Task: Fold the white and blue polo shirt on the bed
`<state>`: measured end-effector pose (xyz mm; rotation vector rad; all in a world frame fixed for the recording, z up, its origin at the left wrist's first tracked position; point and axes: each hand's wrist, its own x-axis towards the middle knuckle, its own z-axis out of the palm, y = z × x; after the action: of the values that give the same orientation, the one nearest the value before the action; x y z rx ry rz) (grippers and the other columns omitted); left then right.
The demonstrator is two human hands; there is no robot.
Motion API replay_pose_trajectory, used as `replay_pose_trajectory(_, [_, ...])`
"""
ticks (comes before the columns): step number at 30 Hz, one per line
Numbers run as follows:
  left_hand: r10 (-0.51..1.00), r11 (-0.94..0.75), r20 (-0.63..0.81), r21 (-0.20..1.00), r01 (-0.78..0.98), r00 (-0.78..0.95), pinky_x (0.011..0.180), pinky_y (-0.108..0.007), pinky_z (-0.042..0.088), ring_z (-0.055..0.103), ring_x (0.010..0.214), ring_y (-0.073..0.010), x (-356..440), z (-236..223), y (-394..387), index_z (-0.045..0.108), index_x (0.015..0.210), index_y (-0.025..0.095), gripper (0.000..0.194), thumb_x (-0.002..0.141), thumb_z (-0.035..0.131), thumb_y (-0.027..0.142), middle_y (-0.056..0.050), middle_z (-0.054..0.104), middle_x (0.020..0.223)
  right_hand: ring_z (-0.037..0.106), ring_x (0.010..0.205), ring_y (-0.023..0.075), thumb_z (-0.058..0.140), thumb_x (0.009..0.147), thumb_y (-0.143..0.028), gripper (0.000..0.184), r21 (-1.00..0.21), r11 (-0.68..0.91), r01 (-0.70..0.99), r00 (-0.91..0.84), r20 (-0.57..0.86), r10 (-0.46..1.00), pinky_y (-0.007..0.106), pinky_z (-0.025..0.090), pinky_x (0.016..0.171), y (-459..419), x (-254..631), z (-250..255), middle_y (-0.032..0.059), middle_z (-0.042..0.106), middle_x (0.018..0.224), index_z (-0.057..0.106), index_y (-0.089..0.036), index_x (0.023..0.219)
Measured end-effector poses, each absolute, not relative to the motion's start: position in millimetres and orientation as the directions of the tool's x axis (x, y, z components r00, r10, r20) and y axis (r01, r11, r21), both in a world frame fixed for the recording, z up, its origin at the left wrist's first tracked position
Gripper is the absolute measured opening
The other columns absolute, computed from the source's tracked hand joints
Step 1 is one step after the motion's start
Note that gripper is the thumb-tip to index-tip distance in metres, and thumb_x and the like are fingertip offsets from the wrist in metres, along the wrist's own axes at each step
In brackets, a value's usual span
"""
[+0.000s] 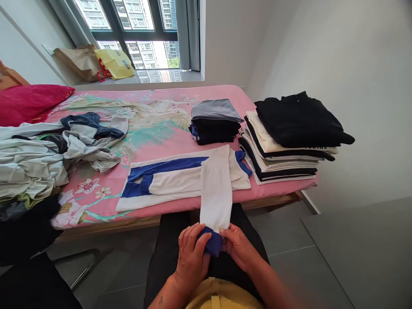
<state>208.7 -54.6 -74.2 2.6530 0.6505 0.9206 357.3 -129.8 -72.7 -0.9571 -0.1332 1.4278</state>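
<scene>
A white and blue long-sleeved shirt (180, 180) lies lengthwise along the near edge of the bed, its body folded narrow. One sleeve rests on the body; the other hangs over the bed's edge toward me. My left hand (193, 253) grips the blue cuff of that hanging sleeve from the left, with its fingers curled over the cloth. On the cuff's right side, my right hand (238, 246) pinches the sleeve between thumb and fingers. Both hands are above my lap, close together.
A tall stack of folded clothes (283, 163) stands at the bed's right end, with a smaller folded stack (215, 124) beside it. Crumpled clothes (41, 159) are heaped on the left of the pink bedsheet (154, 137). Bags (114, 64) sit on the windowsill.
</scene>
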Motion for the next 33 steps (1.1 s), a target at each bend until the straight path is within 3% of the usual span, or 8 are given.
replay_pose_trajectory(3, [0.453,-0.875,0.497,0.409,0.26,0.74,0.09,-0.041,0.037,0.06,0.093,-0.0208,213.2,-70.8,-48.8,0.06,0.099,0.023,0.035,0.073,0.047,0.004,-0.005,0.067,0.096,0.058,0.068,0.0136,0.066,0.074,-0.031,0.029,-0.635,-0.131,-0.761,0.226,-0.449,0.864,0.026,0.047,0.061,-132.4,358.9,-76.1,0.0067,0.067,0.089,0.063,-0.014,0.097])
replay_pose_trajectory(7, [0.457,-0.875,0.475,0.39,0.285,0.752,0.087,-0.041,0.036,0.059,0.095,-0.024,219.8,-58.3,-44.2,0.061,0.108,0.021,0.039,0.072,0.054,0.01,-0.008,0.067,0.102,0.055,0.063,0.0119,0.066,0.075,-0.037,0.032,-0.645,-0.108,-0.757,0.243,-0.431,0.869,0.025,0.047,0.058,-133.5,360.9,-71.7,0.005,0.065,0.082,0.063,-0.014,0.096])
replay_pose_trajectory(13, [0.39,-0.909,0.422,0.315,0.271,0.818,0.086,-0.038,0.038,0.062,0.089,-0.0208,235.7,-17.6,-19.4,0.061,0.11,0.024,0.036,0.077,0.052,0.013,-0.005,0.069,0.1,0.057,0.074,0.0178,0.046,0.084,-0.056,0.046,-0.734,0.0,-0.68,0.364,-0.337,0.868,0.029,0.048,0.059,-133.6,355.7,-75.6,0.0073,0.061,0.081,0.062,-0.014,0.095])
replay_pose_trajectory(18, [0.387,-0.92,0.338,0.211,0.331,0.858,0.073,-0.034,0.041,0.062,0.076,-0.0203,270.6,44.8,21.3,0.065,0.103,0.025,0.025,0.084,0.049,0.028,-0.005,0.069,0.083,0.056,0.077,0.0168,0.055,0.081,-0.032,0.017,-0.984,-0.102,-0.145,0.395,-0.152,0.906,0.029,0.046,0.07,-121.7,342.2,-86.5,0.0041,0.061,0.081,0.063,-0.018,0.087])
replay_pose_trajectory(21, [0.446,-0.895,0.326,0.148,0.42,0.834,0.073,-0.033,0.039,0.062,0.075,-0.0209,299.1,91.8,47.7,0.067,0.094,0.024,0.029,0.086,0.043,0.038,-0.004,0.067,0.077,0.057,0.084,0.0169,0.05,0.081,-0.021,0.017,-0.982,0.019,0.187,0.351,0.085,0.932,0.03,0.045,0.078,-102.4,343.5,-79.0,0.0038,0.062,0.09,0.062,-0.021,0.093])
replay_pose_trajectory(25, [0.646,-0.756,0.322,0.143,0.638,0.693,0.069,-0.027,0.038,0.061,0.076,-0.02,319.3,140.2,95.0,0.067,0.085,0.019,0.041,0.085,0.038,0.049,-0.003,0.063,0.072,0.055,0.094,0.0175,0.049,0.081,-0.014,0.021,-0.912,0.192,0.362,0.314,0.313,0.896,0.032,0.044,0.086,-69.2,362.4,-61.6,0.005,0.061,0.098,0.059,-0.022,0.098])
replay_pose_trajectory(30, [0.865,-0.494,0.273,0.314,0.811,0.421,0.062,-0.027,0.038,0.06,0.072,-0.0219,289.3,106.7,189.9,0.068,0.076,0.018,0.04,0.077,0.046,0.051,-0.003,0.062,0.065,0.052,0.103,0.0205,0.047,0.083,-0.015,0.021,-0.833,0.17,0.527,0.377,0.408,0.832,0.038,0.042,0.093,-35.4,407.4,-56.4,0.0076,0.059,0.103,0.058,-0.021,0.099])
replay_pose_trajectory(33, [0.97,-0.191,-0.008,0.586,0.788,0.242,0.056,-0.026,0.041,0.06,0.067,-0.0214,258.2,43.6,234.1,0.068,0.074,0.017,0.034,0.068,0.056,0.049,-0.004,0.064,0.062,0.052,0.103,0.022,0.048,0.081,-0.015,0.021,-0.778,0.082,0.623,0.416,0.418,0.807,0.04,0.042,0.093,-20.7,437.2,-64.3,0.0088,0.059,0.103,0.058,-0.02,0.098])
